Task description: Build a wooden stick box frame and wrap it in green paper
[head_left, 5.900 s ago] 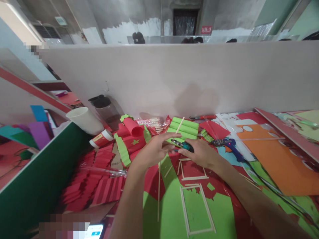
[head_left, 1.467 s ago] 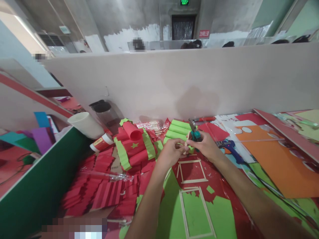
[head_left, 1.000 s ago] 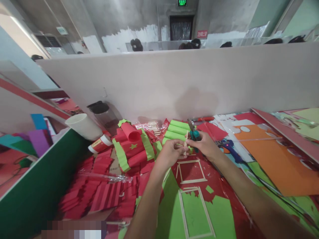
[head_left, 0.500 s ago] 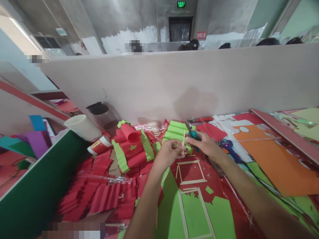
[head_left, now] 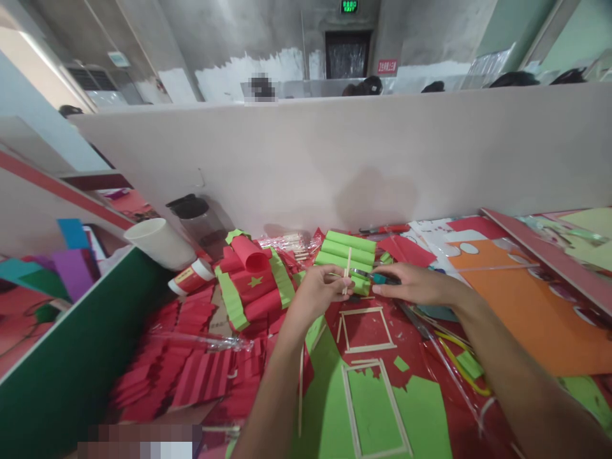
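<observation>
My left hand pinches a couple of thin wooden sticks, held roughly upright. Wrapped around teal-handled pliers is my right hand; the metal jaws point left and reach the sticks, but whether they close on them is too small to tell. Just below my hands a small rectangular stick frame lies on the red surface. Nearer to me, a longer stick frame rests on green paper. Behind the sticks lies a green rolled-paper piece.
Left of my hands stands a red-and-green paper model with a star. Folded red paper strips cover the left side, near a white-and-red glue bottle and a paper cup. Orange sheets lie right. A pale partition closes the back.
The pliers have swung from pointing up to pointing left, with their jaws brought to the sticks. My right hand has turned palm down. The sticks have shifted slightly left.
</observation>
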### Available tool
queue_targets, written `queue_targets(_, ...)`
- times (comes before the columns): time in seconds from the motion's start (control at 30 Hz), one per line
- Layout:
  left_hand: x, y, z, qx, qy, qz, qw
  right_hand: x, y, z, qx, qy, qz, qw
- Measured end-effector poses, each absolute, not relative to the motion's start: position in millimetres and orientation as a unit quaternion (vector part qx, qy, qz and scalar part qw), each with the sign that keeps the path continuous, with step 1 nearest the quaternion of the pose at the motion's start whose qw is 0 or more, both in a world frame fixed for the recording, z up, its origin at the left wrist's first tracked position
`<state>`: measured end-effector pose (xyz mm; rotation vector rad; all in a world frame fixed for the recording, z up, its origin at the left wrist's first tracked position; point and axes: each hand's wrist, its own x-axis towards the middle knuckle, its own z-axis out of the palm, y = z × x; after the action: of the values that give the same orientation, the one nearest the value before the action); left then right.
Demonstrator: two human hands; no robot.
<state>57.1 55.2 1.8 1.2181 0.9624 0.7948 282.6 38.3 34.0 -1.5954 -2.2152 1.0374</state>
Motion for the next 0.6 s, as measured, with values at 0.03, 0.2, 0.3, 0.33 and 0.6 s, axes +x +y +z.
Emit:
queue_targets(0.03,56.8,55.3,1.4,0.538,0.422,0.344,0.644,280.7,38.5,35.1,-0.529,-0.760,0.362,0.108)
queue_targets(0.2,54.5,55.6,2.0,0.548,0.426,0.323,0.643,278.4,39.7,36.3,-0.531,-0.756,0.371,0.099)
queue_targets(0.3,54.3,53.8,6.5,0.556,0.430,0.310,0.641,281.5,39.7,34.5,-0.537,-0.753,0.370,0.091)
queue_targets(0.33,54.5,53.1,7.8,0.558,0.432,0.306,0.639,282.3,39.7,33.6,-0.536,-0.754,0.370,0.091)
queue_targets(0.6,57.3,52.7,3.6,0.554,0.422,0.299,0.652,280.6,39.8,28.7,-0.521,-0.756,0.374,0.133)
